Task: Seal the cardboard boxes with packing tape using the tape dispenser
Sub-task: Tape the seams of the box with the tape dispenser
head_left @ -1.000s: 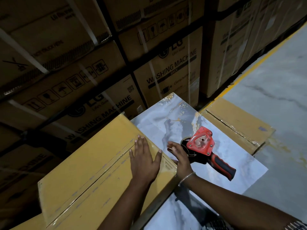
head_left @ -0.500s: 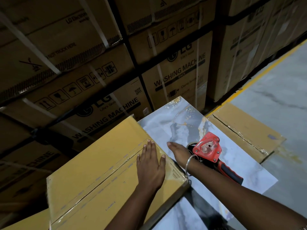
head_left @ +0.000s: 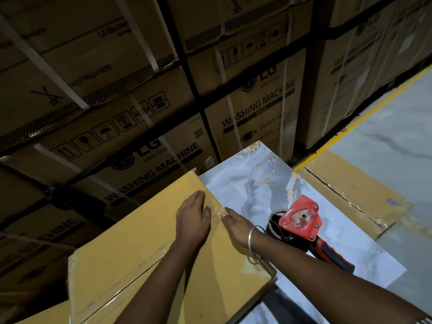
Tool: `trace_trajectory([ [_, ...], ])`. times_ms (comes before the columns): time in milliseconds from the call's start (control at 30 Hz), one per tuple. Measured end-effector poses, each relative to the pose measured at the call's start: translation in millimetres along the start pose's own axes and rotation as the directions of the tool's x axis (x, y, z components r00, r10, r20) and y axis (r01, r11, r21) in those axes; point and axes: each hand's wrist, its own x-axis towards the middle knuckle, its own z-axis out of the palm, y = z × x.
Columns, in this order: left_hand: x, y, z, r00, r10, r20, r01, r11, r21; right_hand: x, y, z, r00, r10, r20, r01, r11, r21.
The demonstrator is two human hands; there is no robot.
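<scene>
Red tape dispenser (head_left: 301,220) lies beside both hands (head_left: 194,218) pressing the box (head_left: 131,249)

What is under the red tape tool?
The red tape tool lies on a grey marbled board, with nobody holding it. The right hand and its arm cover the tool's near edge, so what is beneath that part cannot be seen.

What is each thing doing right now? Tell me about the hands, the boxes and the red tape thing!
Left hand: flat, pressing on the box top.
Right hand: flat, fingers on the tape at the box edge.
Yellow box: closed, tape along its seam.
Tape dispenser: lying on the marble board, nobody holding it.
Marble board: flat under the dispenser.
Second box: closed, beside the board.
</scene>
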Motion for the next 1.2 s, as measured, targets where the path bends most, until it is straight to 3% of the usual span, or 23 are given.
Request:
trace_trajectory([
  [167, 50.2, -16.3, -3.2, 0.987, -0.116, 0.107, 0.109, 0.992, 0.070, 4.1, 6.0, 2.0, 1.000, -0.006, -0.025, 0.005, 0.998, -0.059],
  [500, 121.7, -26.2, -16.3, 0.970, -0.211, 0.119, 0.215, 0.976, -0.022, 7.5, 17.2, 5.3, 0.999, -0.016, -0.051, 0.013, 0.999, -0.049],
  [700, 144.7, -35.4, -26.2, 0.966, -0.086, 0.242, 0.081, 0.996, 0.030, 8.9, 20.1, 6.9, 0.998, 0.008, -0.062, -0.011, 0.999, -0.046],
  [867, 159.7, -31.8, -23.5, 0.911, -0.001, 0.413, -0.107, 0.965, 0.239, 7.6, 16.6, 6.7, 0.999, 0.020, -0.045, -0.022, 0.999, -0.036],
  [933, 162.5, -23.7, -21.9, 0.880, -0.004, 0.475, -0.182, 0.921, 0.345, 7.8, 16.6, 6.8, 0.999, 0.032, -0.043, -0.034, 0.999, -0.028],
  [1100, 155.1, 9.6, -7.5, 0.788, -0.107, 0.606, -0.383, 0.686, 0.619, 4.8, 13.6, 6.4, 0.997, 0.052, -0.050, -0.053, 0.998, -0.025],
  [1200, 155.6, 21.2, 1.4, 0.748, -0.200, 0.632, -0.358, 0.680, 0.639, 3.0, 11.4, 5.7, 0.998, 0.049, -0.048, -0.051, 0.997, -0.051],
])
